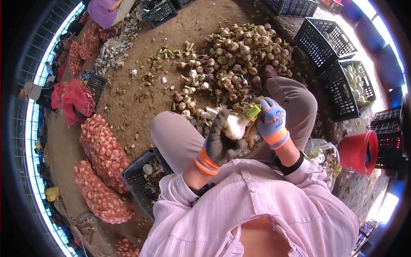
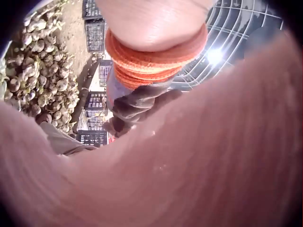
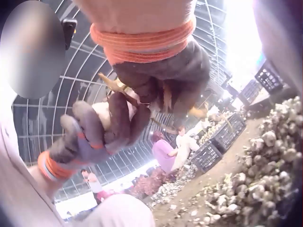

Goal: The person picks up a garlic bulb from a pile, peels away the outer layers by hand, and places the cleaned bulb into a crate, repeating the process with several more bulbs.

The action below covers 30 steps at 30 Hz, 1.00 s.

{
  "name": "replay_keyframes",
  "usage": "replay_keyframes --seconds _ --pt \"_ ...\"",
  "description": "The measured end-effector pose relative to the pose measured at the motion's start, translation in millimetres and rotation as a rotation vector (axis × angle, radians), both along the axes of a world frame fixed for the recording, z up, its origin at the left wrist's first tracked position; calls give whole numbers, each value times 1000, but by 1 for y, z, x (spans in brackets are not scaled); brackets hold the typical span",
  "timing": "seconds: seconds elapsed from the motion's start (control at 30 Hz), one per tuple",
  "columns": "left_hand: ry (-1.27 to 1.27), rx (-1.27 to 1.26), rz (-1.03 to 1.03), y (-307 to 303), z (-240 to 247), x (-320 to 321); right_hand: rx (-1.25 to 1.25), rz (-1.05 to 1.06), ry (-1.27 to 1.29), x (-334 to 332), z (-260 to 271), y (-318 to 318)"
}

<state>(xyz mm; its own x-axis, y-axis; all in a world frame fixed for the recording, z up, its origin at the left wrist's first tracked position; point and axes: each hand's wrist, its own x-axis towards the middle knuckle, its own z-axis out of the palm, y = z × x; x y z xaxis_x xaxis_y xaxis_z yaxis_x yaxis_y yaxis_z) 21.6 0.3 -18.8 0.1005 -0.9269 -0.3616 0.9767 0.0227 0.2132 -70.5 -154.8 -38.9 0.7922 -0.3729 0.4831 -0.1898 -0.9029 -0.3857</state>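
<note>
My left hand (image 1: 219, 139), in a dark-palmed glove with an orange cuff, grips a white garlic bulb (image 1: 234, 127) whose cut green stem (image 1: 253, 112) points up and right. Close against the stem, my right hand (image 1: 273, 120) has its fingers curled round brown dry leaves. In the right wrist view, the left hand (image 3: 97, 135) wraps the bulb (image 3: 102, 112), and brown strands (image 3: 167, 98) show between the fingers of the right hand (image 3: 163, 82). The left wrist view shows the gloved left hand (image 2: 135, 101); the bulb is hidden there.
A large garlic heap (image 1: 244, 49) lies on the dirt floor past my knees. Black crates (image 1: 341, 92) and a red bucket (image 1: 358, 152) stand at right. A black crate (image 1: 139, 182) sits by my left hip, near filled red net bags (image 1: 100, 192). Other people sit or stand farther off.
</note>
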Motion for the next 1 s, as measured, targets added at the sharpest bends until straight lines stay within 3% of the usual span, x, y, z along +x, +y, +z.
replay_keyframes --seconds 0.1,0.17,0.2,0.27,0.3,0.33,0.4,0.43,0.57,0.63,0.7,0.73,0.8,0.83,0.87,0.9,0.97,1.0 --pt "61 -23 -54 3 -5 6 1462 357 -164 -2 -5 -4" --pt "-33 50 11 4 -1 6 1744 592 -297 -8 5 3" --pt "-208 141 58 5 -1 -1 1881 714 -364 -11 11 8" --pt "-566 320 155 9 -1 -15 1717 590 -331 -16 11 15" --pt "-777 206 171 13 -2 -15 1767 548 -285 -18 12 16" --pt "-673 87 123 17 -11 -7 1818 508 -239 -19 14 17" --pt "-452 -144 25 23 -28 11 2147 480 -391 -17 23 21" --pt "-463 -88 17 25 -29 15 2162 563 -377 -15 30 23" --pt "-527 27 7 28 -1 22 2004 323 -367 -16 27 20" --pt "-623 -122 56 32 11 16 1737 385 -277 -16 27 23" --pt "-761 -77 143 28 0 13 1567 403 -193 -20 28 35" --pt "-827 -53 190 26 -5 12 754 571 -227 -13 20 24" --pt "-1068 -37 237 23 -7 26 958 746 -93 -16 15 20" --pt "-645 -49 234 23 -12 29 1289 476 -103 -17 7 22" --pt "-222 -63 226 24 -16 30 1833 434 -306 -22 6 14" --pt "-218 120 375 15 12 23 2331 310 -639 -25 10 7" --pt "-478 97 416 23 -2 29 1969 603 -305 -37 -22 -33" --pt "-626 135 459 26 -7 28 1643 316 -8 -38 -16 -35"
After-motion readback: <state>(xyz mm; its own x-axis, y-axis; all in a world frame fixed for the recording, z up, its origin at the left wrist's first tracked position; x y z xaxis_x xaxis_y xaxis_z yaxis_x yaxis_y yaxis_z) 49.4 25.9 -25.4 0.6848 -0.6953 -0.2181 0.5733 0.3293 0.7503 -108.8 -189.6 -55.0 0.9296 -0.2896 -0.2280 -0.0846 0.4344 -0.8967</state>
